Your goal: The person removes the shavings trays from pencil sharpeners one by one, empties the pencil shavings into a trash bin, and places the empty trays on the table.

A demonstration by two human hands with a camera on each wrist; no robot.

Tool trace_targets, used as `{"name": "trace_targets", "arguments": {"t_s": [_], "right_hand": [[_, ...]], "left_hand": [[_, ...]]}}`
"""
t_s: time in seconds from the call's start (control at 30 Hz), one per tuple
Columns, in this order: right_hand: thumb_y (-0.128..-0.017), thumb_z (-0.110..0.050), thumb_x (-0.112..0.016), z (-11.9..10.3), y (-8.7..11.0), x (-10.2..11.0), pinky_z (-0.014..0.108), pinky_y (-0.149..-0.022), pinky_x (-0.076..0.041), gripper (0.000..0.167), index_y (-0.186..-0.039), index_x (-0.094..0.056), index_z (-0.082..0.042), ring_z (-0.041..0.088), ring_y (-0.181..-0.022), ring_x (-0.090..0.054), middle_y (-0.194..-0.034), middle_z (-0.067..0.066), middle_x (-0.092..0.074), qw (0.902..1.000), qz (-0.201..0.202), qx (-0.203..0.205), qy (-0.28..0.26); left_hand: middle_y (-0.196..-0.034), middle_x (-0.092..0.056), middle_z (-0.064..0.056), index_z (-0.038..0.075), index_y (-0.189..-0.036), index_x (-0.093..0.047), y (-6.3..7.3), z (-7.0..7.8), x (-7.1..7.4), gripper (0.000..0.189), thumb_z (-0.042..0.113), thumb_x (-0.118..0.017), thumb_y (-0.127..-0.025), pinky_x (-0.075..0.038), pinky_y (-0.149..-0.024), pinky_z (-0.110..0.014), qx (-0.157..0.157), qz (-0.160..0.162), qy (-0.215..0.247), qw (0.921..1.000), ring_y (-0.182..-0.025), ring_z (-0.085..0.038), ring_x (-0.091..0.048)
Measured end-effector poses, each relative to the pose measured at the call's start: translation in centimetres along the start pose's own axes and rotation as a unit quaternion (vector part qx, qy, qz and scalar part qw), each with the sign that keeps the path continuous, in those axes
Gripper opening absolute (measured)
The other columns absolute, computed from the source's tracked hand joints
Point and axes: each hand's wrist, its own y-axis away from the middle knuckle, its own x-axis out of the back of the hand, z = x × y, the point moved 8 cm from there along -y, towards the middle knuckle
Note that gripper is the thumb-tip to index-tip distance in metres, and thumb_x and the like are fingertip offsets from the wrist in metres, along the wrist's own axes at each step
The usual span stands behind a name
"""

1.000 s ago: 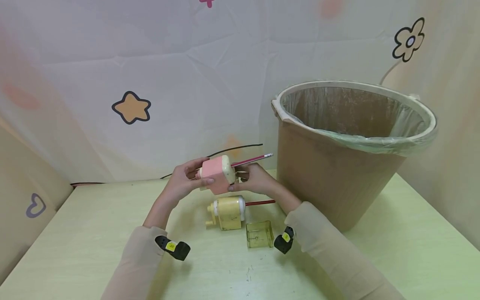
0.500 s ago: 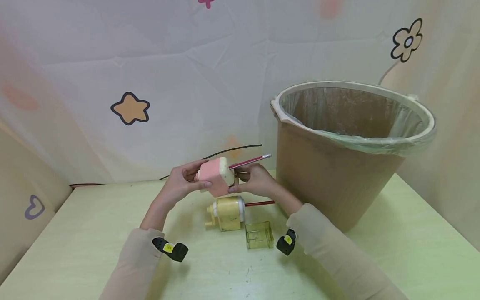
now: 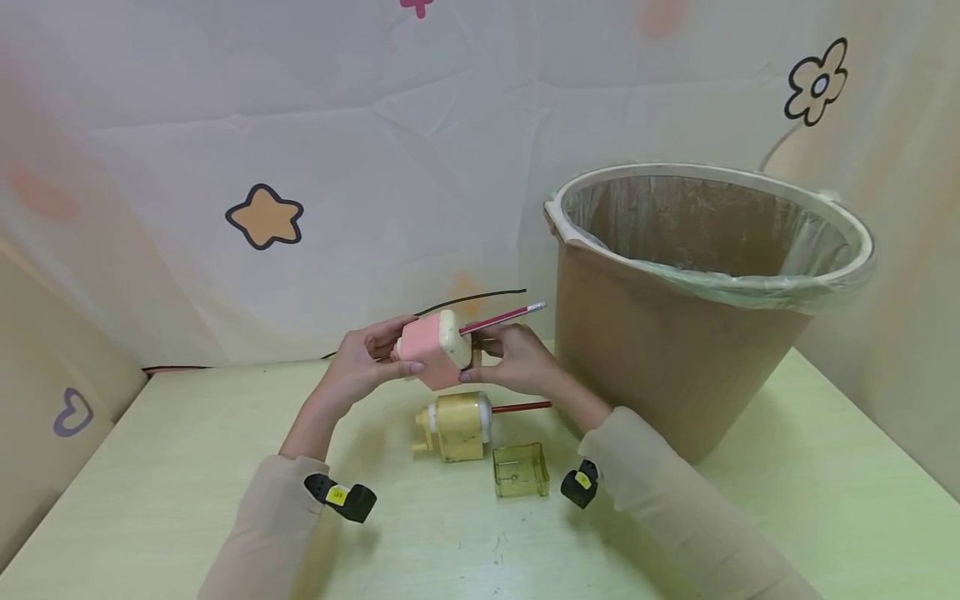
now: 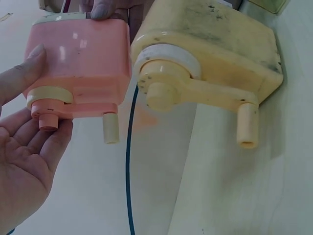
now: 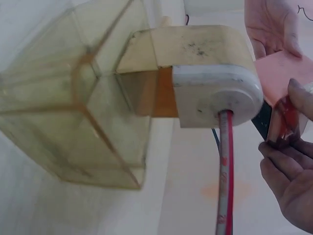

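A pink hand-crank pencil sharpener (image 3: 431,350) is held above the table, tilted, with a red-and-silver pencil (image 3: 504,318) sticking out of its cream front. My left hand (image 3: 357,364) grips its crank end, thumb on one face, fingers beneath. My right hand (image 3: 517,360) pinches its reddish see-through shavings drawer (image 5: 284,120) at the front; how far the drawer stands out is hard to tell. Below lies a yellow crank sharpener (image 3: 459,427) with a red pencil (image 3: 522,407) in it. Its see-through drawer (image 3: 521,471) lies beside it on the table.
A large brown bin (image 3: 645,358) with a plastic liner stands at the right, close to my right forearm. Small dark specks lie on the pale table (image 3: 420,542). A printed cloth (image 3: 390,183) hangs behind, a dark cord (image 3: 480,295) in front of it.
My right wrist has shifted slightly to the right. Both hands keep hold of the pink sharpener, which barely moves; the things on the table stay put.
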Motion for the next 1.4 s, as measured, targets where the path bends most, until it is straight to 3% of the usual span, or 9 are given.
{"name": "trace_targets", "arguments": {"t_s": [0.17, 0.33, 0.5, 0.73, 1.4], "right_hand": [[-0.068, -0.005, -0.078, -0.42, 0.25, 0.33, 0.035, -0.091, -0.044, 0.053, -0.117, -0.058, 0.002, 0.028, -0.106, -0.058, -0.117, 0.016, -0.059, 0.9998, 0.005, 0.015, 0.011], [-0.071, -0.009, -0.078, -0.65, 0.24, 0.46, 0.031, -0.092, -0.044, 0.052, -0.118, -0.058, 0.000, 0.027, -0.106, -0.058, -0.118, 0.014, -0.059, 0.9986, 0.012, 0.019, 0.048], [-0.069, -0.007, -0.078, -0.31, 0.36, 0.61, 0.030, -0.091, -0.044, 0.054, -0.119, -0.057, 0.000, 0.029, -0.108, -0.057, -0.121, 0.015, -0.057, 0.9997, 0.007, -0.005, 0.024], [-0.070, -0.007, -0.078, -0.40, 0.50, 0.90, 0.031, -0.091, -0.044, 0.053, -0.119, -0.056, 0.001, 0.028, -0.108, -0.057, -0.119, 0.015, -0.058, 0.9997, 0.019, -0.005, 0.013], [-0.071, -0.004, -0.076, -0.62, 0.44, 0.79, 0.032, -0.091, -0.044, 0.052, -0.118, -0.056, 0.003, 0.030, -0.110, -0.056, -0.118, 0.018, -0.058, 0.9995, 0.027, -0.015, 0.005]], "left_hand": [[-0.127, -0.053, -0.015, 0.003, -0.132, -0.047, -0.01, 0.35, -0.07, 0.064, 0.006, -0.074, -0.074, -0.050, -0.074, -0.024, -0.008, -0.011, 0.002, 0.9999, -0.088, -0.013, -0.059], [-0.128, -0.053, -0.014, 0.005, -0.133, -0.046, 0.01, 0.43, 0.04, 0.066, 0.007, -0.075, -0.073, -0.050, -0.077, -0.025, -0.008, -0.003, 0.000, 1.0000, -0.097, -0.018, -0.060], [-0.126, -0.054, -0.015, 0.003, -0.131, -0.047, 0.02, 0.68, 0.01, 0.065, 0.007, -0.075, -0.073, -0.050, -0.076, -0.025, -0.011, -0.008, -0.005, 0.9999, -0.095, -0.016, -0.061], [-0.123, -0.056, -0.015, 0.003, -0.131, -0.048, -0.28, 1.02, 0.03, 0.064, 0.008, -0.075, -0.073, -0.051, -0.073, -0.025, -0.017, -0.010, -0.006, 0.9998, -0.085, -0.012, -0.059], [-0.126, -0.054, -0.015, 0.003, -0.131, -0.048, -0.14, 0.74, 0.69, 0.065, 0.006, -0.075, -0.073, -0.050, -0.077, -0.025, -0.013, -0.006, 0.004, 0.9999, -0.093, -0.012, -0.060]]}}
